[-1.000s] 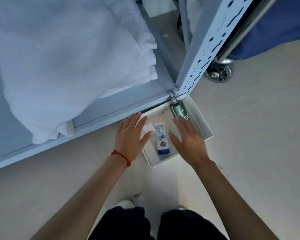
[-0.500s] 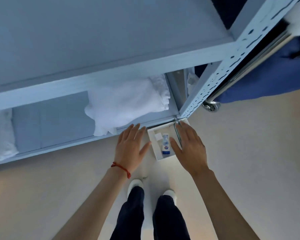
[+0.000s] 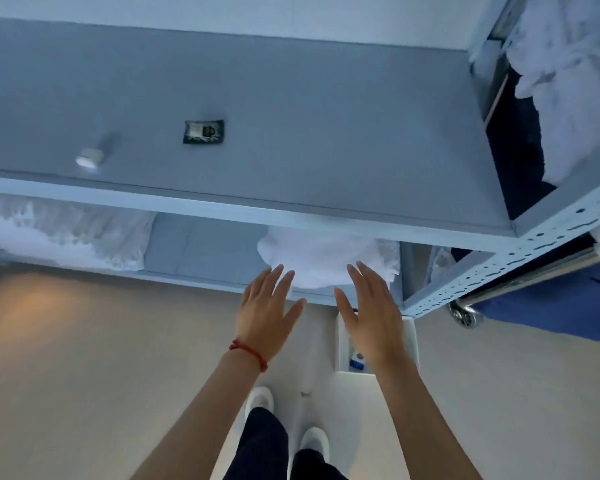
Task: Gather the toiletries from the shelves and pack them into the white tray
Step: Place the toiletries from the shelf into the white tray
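Note:
The white tray (image 3: 411, 336) sits on the floor by the shelf's right post, mostly hidden under my right hand (image 3: 371, 317). A white tube with a blue label (image 3: 356, 361) shows inside it. On the grey upper shelf (image 3: 291, 98) lie a dark sachet (image 3: 203, 132) and a small white bottle (image 3: 92, 154) on its side. My left hand (image 3: 265, 311), with a red string at the wrist, is open and flat beside the right one. Both hands hold nothing and hover above the floor, in front of the lower shelf.
Folded white towels (image 3: 323, 261) fill the lower shelf, with more (image 3: 59, 233) at the left. A blue-covered cart with a wheel (image 3: 465, 315) stands at the right behind the perforated post (image 3: 499, 271). White fabric (image 3: 568, 81) hangs at the upper right. My feet stand below.
The view has risen from close over the tray to standing height, so the upper shelf with its sachet and bottle came into sight. Both hands lifted away from the tray, still empty.

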`<action>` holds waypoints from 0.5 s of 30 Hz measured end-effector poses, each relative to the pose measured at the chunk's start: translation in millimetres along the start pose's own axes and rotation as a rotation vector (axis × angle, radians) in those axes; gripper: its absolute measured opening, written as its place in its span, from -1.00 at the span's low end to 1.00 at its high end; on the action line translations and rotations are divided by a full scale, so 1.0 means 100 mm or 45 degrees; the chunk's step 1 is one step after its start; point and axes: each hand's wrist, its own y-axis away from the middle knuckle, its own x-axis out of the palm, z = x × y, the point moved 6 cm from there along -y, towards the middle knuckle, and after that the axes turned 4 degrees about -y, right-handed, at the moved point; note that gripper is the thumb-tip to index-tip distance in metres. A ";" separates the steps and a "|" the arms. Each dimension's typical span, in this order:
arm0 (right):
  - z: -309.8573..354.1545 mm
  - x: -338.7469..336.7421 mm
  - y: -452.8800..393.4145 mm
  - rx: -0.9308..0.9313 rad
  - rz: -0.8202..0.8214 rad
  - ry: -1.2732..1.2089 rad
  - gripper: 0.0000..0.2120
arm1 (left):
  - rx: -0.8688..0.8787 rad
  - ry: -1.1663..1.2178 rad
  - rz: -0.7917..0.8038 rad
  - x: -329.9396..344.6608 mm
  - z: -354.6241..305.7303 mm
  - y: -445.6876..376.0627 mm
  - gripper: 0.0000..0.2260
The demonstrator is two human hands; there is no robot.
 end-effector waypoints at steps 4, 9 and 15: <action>0.53 0.18 -0.33 -0.132 0.067 -0.034 -0.44 | -0.135 -0.030 -0.082 -0.39 0.48 -0.05 -0.50; 1.15 0.46 -0.68 -0.265 0.105 -0.013 -0.49 | -0.218 -0.038 -0.153 -0.76 1.06 -0.17 -0.51; 1.77 0.91 -1.20 -0.316 0.106 0.029 -0.40 | -0.258 -0.012 -0.161 -0.99 1.89 -0.47 -0.51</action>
